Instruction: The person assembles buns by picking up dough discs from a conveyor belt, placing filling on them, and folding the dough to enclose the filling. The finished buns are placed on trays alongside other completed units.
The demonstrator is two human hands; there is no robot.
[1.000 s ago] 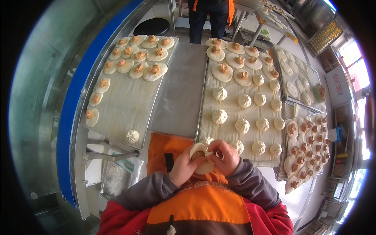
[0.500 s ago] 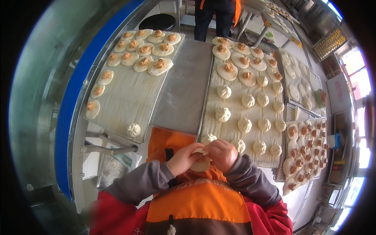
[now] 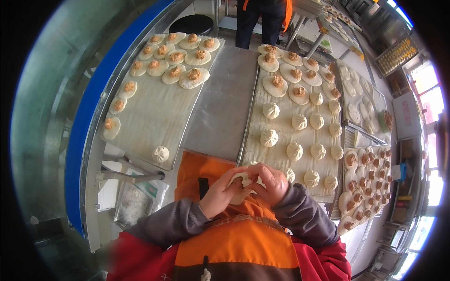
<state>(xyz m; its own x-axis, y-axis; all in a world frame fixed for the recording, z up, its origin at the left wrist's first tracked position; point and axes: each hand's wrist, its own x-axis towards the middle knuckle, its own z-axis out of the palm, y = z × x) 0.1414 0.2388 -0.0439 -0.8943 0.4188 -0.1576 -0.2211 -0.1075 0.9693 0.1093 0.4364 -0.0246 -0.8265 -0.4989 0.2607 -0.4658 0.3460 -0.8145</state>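
Note:
A filled bun wrapper (image 3: 240,195) hangs between my two hands in front of the orange apron, its soft white edge partly folded up around brown filling. My left hand (image 3: 219,195) cups it from the left, with thumb and fingers on the rim. From the right, my right hand (image 3: 271,184) pinches the dough edge, fingers bent over the top. The fingers hide part of the wrapper. Just beyond them is the right-hand tray (image 3: 281,131), with rows of pleated buns (image 3: 269,138) and, farther back, flat wrappers topped with filling (image 3: 275,85).
The left-hand tray (image 3: 145,117) carries several topped wrappers and one closed bun (image 3: 161,154) near its front. A steel tabletop (image 3: 218,103) lies between the trays. More filled wrappers cover a rack tray (image 3: 365,187) at right. A person (image 3: 261,21) stands at the far side.
My right hand has shifted its pinch along the dough rim and its fingers are more bent. The wrapper's edge now stands higher around the filling. Trays appear slightly shifted in view.

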